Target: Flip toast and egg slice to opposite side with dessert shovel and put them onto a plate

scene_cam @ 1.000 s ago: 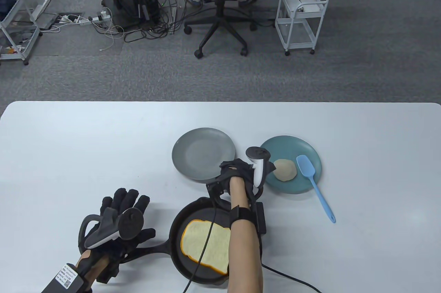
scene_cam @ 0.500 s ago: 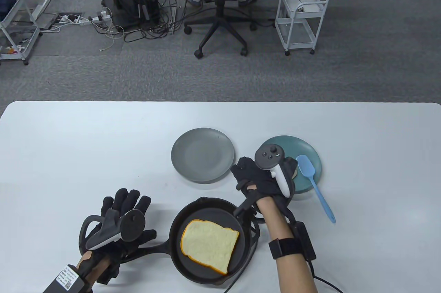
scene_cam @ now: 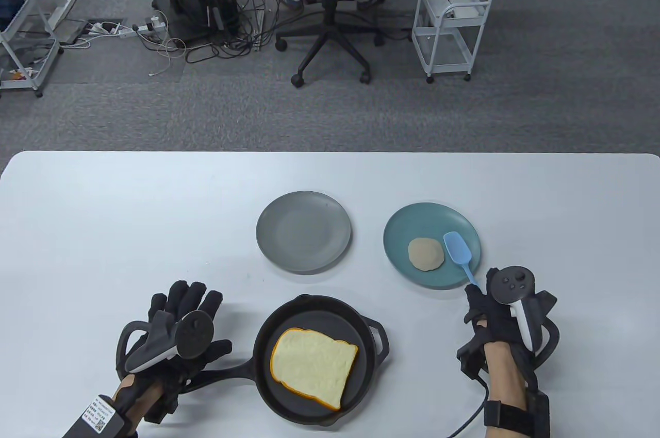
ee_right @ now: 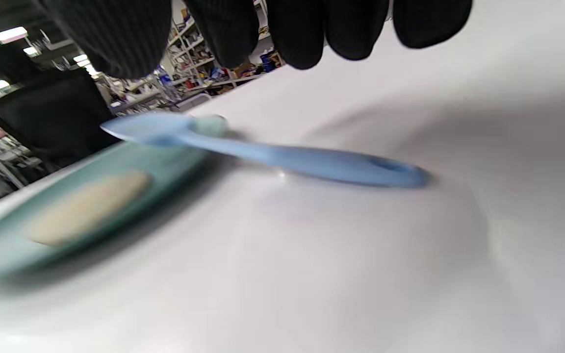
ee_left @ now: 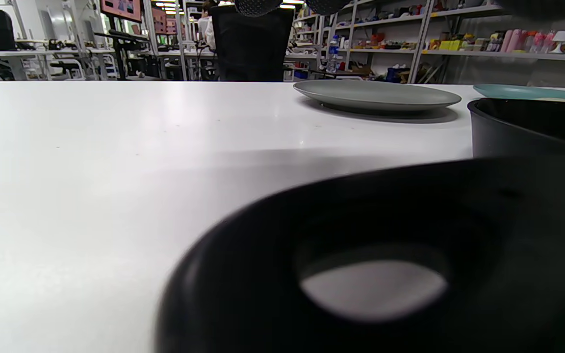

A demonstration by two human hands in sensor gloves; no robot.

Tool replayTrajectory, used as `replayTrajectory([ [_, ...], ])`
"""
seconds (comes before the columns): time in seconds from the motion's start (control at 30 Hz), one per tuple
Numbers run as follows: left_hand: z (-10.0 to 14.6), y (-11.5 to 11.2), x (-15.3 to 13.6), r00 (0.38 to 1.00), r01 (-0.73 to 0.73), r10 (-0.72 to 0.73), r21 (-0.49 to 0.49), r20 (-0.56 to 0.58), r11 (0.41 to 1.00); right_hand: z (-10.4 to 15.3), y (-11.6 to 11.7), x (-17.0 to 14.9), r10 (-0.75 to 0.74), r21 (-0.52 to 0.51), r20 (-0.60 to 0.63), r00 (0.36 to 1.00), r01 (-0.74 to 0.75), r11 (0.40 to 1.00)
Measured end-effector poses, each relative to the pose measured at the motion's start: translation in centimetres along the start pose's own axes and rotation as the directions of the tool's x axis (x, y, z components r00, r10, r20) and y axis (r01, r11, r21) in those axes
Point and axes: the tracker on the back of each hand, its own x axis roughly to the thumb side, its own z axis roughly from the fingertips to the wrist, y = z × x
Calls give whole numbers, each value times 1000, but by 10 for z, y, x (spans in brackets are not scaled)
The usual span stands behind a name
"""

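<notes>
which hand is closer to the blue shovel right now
Right. The right hand hovers over the blue shovel handle, not yet gripping. The left hand is far off, by the pan handle.

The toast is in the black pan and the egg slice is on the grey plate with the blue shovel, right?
Not quite. In the table view the egg slice lies on the teal plate, with the blue shovel; the grey plate holds nothing. The toast is in the black pan.

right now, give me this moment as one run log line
right hand open over blue shovel handle | left hand on skillet handle | toast in skillet | egg slice on teal plate
</notes>
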Motion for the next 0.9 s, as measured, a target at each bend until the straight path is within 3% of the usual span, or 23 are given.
replayTrajectory([
  [0.13, -1, -3, 2, 1000, 16, -16, -14, 4, 1000, -9, 21, -6, 126, 63, -40, 991, -123, 990],
  [0.2, -1, -3, 3, 1000, 15, -15, -11, 6, 1000, -7, 17, 0, 215, -20, -48, 975, -216, 976],
  [0.4, 0, -3, 4, 1000, 19, -19, -3, 13, 1000, -3, 25, 12, 391, -129, -43, 919, -393, 910],
  [0.5, 1, -2, 6, 1000, 20, -20, 4, 20, 1000, -3, 25, 17, 396, -150, -12, 918, -393, 907],
  [0.6, 1, -2, 6, 999, 28, -28, 7, 19, 1000, 0, 22, 18, 393, -97, 2, 919, -391, 915],
  [0.7, 2, 0, 5, 1000, 24, -24, 12, 13, 1000, 11, 10, 24, 324, -99, 29, 946, -320, 942],
  [0.8, 3, 2, 3, 1000, 15, -15, 20, 7, 1000, 35, -13, 38, 276, -240, 127, 953, -241, 940],
  [0.9, 4, 3, 3, 1000, 15, -15, 26, 6, 1000, 60, -30, 53, 241, -303, 259, 935, -158, 940],
])
